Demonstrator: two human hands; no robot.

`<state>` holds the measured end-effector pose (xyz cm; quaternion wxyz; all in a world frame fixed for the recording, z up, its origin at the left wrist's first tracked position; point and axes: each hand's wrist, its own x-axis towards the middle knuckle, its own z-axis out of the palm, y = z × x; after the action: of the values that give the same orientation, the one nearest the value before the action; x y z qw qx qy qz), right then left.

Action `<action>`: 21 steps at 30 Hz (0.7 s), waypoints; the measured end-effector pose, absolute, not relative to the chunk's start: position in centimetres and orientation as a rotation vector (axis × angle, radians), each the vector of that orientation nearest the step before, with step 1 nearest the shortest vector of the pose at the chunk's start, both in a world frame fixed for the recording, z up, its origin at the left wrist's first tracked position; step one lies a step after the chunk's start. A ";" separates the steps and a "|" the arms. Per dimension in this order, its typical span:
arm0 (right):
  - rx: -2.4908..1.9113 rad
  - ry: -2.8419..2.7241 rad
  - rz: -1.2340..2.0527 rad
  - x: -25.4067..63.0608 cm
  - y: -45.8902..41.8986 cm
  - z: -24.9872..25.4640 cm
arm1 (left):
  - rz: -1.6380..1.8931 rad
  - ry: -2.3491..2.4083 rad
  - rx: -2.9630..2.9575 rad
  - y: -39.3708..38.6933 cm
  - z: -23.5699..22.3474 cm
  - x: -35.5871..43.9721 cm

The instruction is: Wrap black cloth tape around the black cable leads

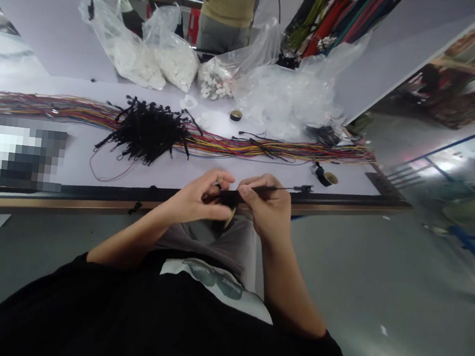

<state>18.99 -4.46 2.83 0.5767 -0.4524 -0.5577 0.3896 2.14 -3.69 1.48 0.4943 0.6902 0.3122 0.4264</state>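
In front of my lap, at the table's front edge, my left hand [204, 197] curls its fingers and thumb around a roll of black tape [230, 201]. The roll's tan core shows a little below the thumb; the fingers hide part of it. Close beside it, my right hand [271, 210] pinches a black-wrapped cable [267, 189] between thumb and fingers. From that hand the cable runs out to the right and ends in a black connector [304, 189]. Where tape and cable meet is too blurred to make out.
A long bundle of coloured wires [219, 144] crosses the table, with a pile of black connectors [149, 132] on it. Two other tape rolls [235, 115] [326, 176] lie nearby. Clear plastic bags [175, 64] line the back. People stand beyond the partition.
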 end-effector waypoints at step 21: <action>-1.052 -1.459 0.684 18.2 -5.1 1.5 | 0.776 0.357 0.911 -1.6 -1.5 3.3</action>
<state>18.16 -5.13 1.48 0.5717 -0.4486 -0.6221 0.2914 3.35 -1.56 -1.47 0.8112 0.4266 0.1670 0.3635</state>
